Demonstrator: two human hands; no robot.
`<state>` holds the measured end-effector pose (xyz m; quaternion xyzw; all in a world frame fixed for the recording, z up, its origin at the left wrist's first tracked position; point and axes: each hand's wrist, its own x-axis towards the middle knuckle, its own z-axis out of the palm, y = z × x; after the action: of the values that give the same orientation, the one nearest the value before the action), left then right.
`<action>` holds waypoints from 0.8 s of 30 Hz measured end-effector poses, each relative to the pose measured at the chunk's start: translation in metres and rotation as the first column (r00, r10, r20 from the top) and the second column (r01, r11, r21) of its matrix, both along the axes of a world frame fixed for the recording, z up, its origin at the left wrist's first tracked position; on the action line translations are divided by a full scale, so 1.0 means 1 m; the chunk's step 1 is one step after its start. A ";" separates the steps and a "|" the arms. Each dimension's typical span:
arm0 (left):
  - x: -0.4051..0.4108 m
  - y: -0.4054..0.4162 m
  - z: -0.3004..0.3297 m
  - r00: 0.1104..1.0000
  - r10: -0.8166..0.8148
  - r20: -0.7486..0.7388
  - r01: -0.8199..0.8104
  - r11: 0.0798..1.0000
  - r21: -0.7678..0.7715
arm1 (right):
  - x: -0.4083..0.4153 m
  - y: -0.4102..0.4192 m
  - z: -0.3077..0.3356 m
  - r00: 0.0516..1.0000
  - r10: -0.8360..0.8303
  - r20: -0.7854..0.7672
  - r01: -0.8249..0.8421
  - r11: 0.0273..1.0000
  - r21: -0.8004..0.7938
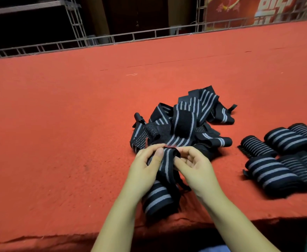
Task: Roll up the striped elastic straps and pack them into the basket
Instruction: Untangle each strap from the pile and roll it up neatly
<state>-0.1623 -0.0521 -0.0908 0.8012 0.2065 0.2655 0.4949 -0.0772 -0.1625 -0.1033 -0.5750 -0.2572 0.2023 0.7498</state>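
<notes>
A: Start at the left. What is there?

B: Bare red cloth (58, 124) over the table, from nine o'clock to the middle. Along the far edge, at eleven to one o'clock, runs a grey metal truss (112, 38).

A: And the left hand?

B: The left hand (145, 168) sits just below centre, at about six o'clock. Its thumb and fingers curl round the left edge of a strap (165, 160), pinching the cloth.

A: Which strap is that?

B: A black one with grey stripes. Its upper end is bent over between the two hands. Its lower part hangs toward the near table edge and ends in a striped fold (158, 199) between the forearms.

A: The right hand?

B: The right hand (194, 166) is just beside the left, touching the same strap. Its thumb and bent forefinger nip the strap's right edge; the other fingers are loosely curled.

A: Behind the hands?

B: A loose pile (183, 119) of unrolled straps at twelve o'clock from the hands, touching the held strap's far end.

A: Further right?

B: At three o'clock, apart from the pile, lie rolled straps (283, 157), packed side by side in two rows on the cloth. At one o'clock, a red banner (258, 10) with pale lettering.
</notes>
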 end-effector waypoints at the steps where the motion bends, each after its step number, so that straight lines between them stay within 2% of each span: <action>1: -0.001 0.000 0.000 1.000 -0.017 -0.003 0.016 0.998 -0.055 | -0.003 0.000 -0.001 1.000 0.003 0.021 -0.002 1.000 -0.021; 3: -0.002 -0.002 0.000 0.999 -0.039 -0.038 0.033 0.991 -0.131 | -0.007 -0.001 -0.002 0.998 0.027 0.061 -0.023 0.998 -0.065; 5: -0.005 -0.002 0.002 0.995 -0.042 -0.093 0.025 0.985 -0.173 | -0.010 -0.003 -0.003 0.991 0.122 0.052 -0.118 0.991 -0.070; 9: -0.013 0.003 0.004 0.998 -0.038 -0.048 0.020 0.944 -0.330 | -0.009 -0.007 0.003 0.938 0.346 -0.008 -0.346 0.937 -0.045; 11: -0.014 0.006 0.003 0.999 0.038 0.004 -0.033 0.924 -0.381 | -0.006 -0.008 0.009 0.935 0.347 -0.066 -0.349 0.937 -0.024; 12: -0.015 0.005 0.004 0.997 0.076 0.031 -0.056 0.900 -0.432 | -0.003 -0.007 0.012 0.954 0.294 -0.055 -0.296 0.955 -0.027; 13: -0.015 0.006 0.004 0.992 0.118 0.043 -0.084 0.879 -0.470 | 0.001 -0.006 0.014 0.978 0.208 0.010 -0.207 0.977 -0.051; 15: -0.018 0.008 0.008 0.982 0.178 0.061 -0.117 0.833 -0.541 | 0.014 -0.003 0.015 0.958 0.063 0.278 -0.027 0.991 -0.132; 17: -0.021 0.012 0.011 0.981 0.163 0.101 -0.068 0.787 -0.613 | 0.026 0.003 0.017 0.833 0.140 0.535 0.030 0.954 -0.297; 20: -0.027 0.017 0.020 0.975 0.152 0.162 -0.005 0.745 -0.667 | 0.041 0.014 0.010 0.664 0.359 0.656 0.107 0.822 -0.559; 22: -0.032 0.021 0.024 0.969 0.123 0.214 0.055 0.737 -0.674 | 0.047 0.015 0.006 0.689 0.303 0.658 0.177 0.810 -0.559; 23: -0.035 0.022 0.027 0.967 0.094 0.238 0.097 0.727 -0.680 | 0.046 0.014 0.008 0.770 0.232 0.594 0.142 0.846 -0.514; 24: -0.038 0.022 0.029 0.965 0.064 0.254 0.133 0.714 -0.687 | 0.040 0.012 0.016 0.865 0.198 0.462 0.035 0.893 -0.449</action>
<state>-0.1999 -0.0306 -0.0620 0.5166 0.2098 0.2607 0.7881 -0.0374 -0.1503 -0.0875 -0.7508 -0.4127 0.1333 0.4982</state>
